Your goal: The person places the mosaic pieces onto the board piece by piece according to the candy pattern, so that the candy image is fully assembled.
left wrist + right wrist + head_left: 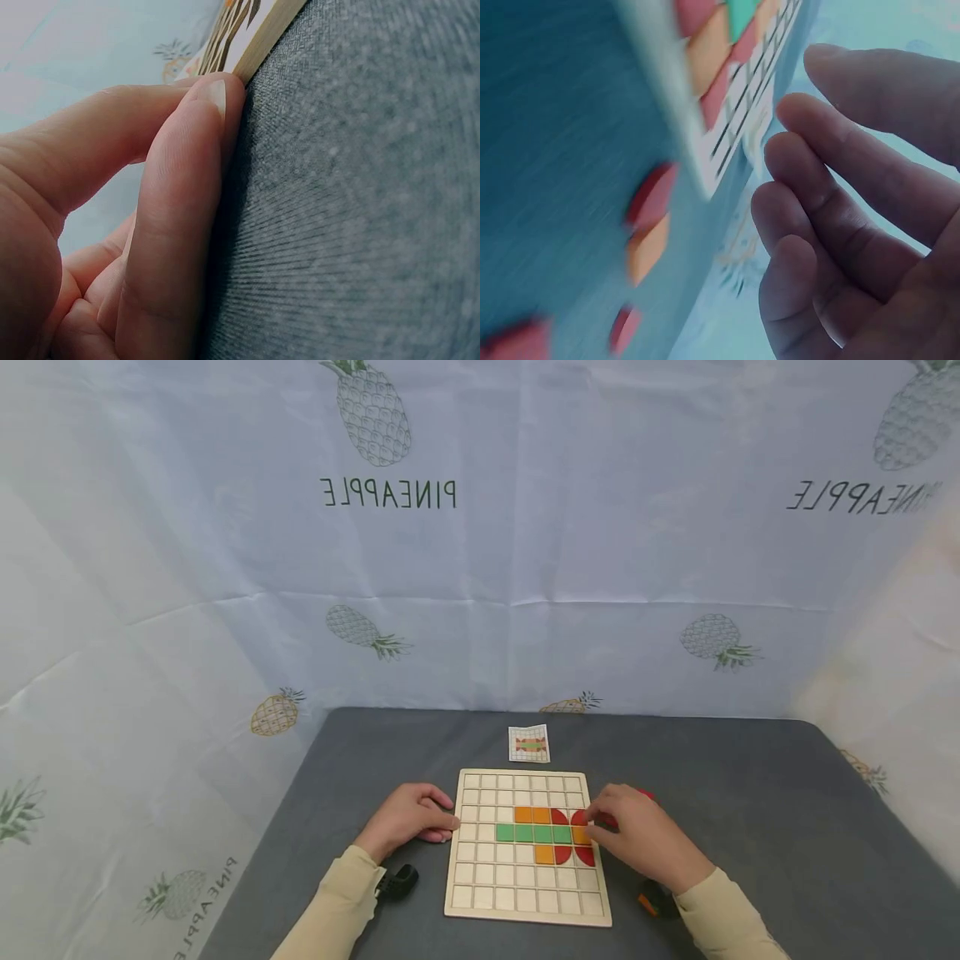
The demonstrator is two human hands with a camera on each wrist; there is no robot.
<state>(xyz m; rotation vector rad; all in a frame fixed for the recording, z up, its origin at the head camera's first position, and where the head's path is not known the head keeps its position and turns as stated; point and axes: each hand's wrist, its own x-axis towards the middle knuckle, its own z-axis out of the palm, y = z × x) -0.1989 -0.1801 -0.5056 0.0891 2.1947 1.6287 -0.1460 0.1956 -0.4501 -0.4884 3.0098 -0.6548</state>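
White cloth (pixel 600 543) printed with pineapple drawings (pixel 375 422) and mirrored "PINEAPPLE" lettering (pixel 388 493) hangs behind and at both sides, bluish at the back, creamier toward the sides. A horizontal crease (pixel 570 602) crosses it. Before it stands a dark grey, fabric-textured tabletop (pixel 712 768) with rounded far corners.

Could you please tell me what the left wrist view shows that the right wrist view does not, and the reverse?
Only the left wrist view shows the left hand, its fingertips at the board's edge.

Only the right wrist view shows the right hand, a green piece on the board, and loose red pieces and an orange piece beside it.

Both show the board, the dark table and the pale cloth.
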